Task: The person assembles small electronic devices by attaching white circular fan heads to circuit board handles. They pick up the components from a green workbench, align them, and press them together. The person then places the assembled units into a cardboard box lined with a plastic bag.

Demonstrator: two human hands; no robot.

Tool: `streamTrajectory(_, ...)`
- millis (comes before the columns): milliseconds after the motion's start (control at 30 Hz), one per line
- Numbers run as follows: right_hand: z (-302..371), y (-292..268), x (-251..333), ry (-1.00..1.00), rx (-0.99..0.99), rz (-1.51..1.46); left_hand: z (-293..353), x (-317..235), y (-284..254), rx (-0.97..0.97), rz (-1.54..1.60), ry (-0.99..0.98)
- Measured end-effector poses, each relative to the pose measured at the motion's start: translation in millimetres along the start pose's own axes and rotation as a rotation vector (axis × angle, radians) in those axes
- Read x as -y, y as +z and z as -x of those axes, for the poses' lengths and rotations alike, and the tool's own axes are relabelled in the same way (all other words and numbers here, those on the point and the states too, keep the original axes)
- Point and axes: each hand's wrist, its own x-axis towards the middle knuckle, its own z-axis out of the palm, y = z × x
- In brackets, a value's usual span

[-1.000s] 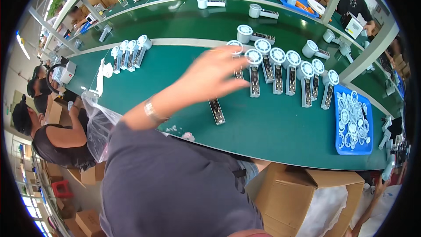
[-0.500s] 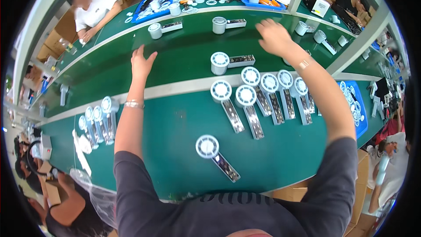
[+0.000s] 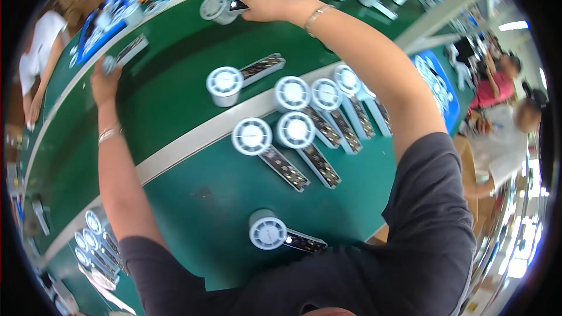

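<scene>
My left hand, at the far left of the green belt, has its fingers closed around the round head of a pale device, whose open handle points away to the right. At the far side of the belt my right hand grips the handle end of another device with a round slotted head; its fingers partly cover the circuit board. Nearer on the belt lies a third such device, untouched. One more device rests on the table close to my body.
Several like devices stand in a group on the table, partly behind my right arm. Another row is at the lower left. A metal rail divides table and belt. Blue trays hold parts; people sit around.
My view has turned to the right. My left hand has reached forward onto a device's head, and my right hand has moved onto the handle of another. Both were empty before.
</scene>
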Motion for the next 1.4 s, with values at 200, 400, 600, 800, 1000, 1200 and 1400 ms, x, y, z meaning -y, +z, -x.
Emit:
streamTrajectory(200,241.8,-86.5,9.2,0.232,-0.284,-0.396,25.1,-150.7,-86.3,0.251,0.551,-0.317)
streamTrajectory(400,450.3,-63.1,78.6,0.892,-0.396,-0.738,102.6,-336.5,-179.8,0.763,0.637,0.327)
streamTrajectory(600,490.7,12.1,79.6,1.14,-0.338,-0.35,218.0,-460.8,-177.6,1.082,0.618,0.863)
streamTrajectory(800,475.0,56.6,38.2,1.125,-0.23,-0.224,274.8,-501.2,-117.3,0.858,0.556,0.942)
streamTrajectory(1000,443.9,0.9,69.2,0.617,-0.709,0.014,285.9,-489.9,-135.6,0.413,0.514,0.982)
streamTrajectory(1200,397.5,-54.1,231.4,0.206,-0.332,-0.662,257.6,-379.2,-242.5,0.06,0.499,0.605)
streamTrajectory(1400,359.6,2.6,273.7,0.174,-0.186,-0.442,297.7,-182.1,-318.1,-0.259,-0.123,-0.168)
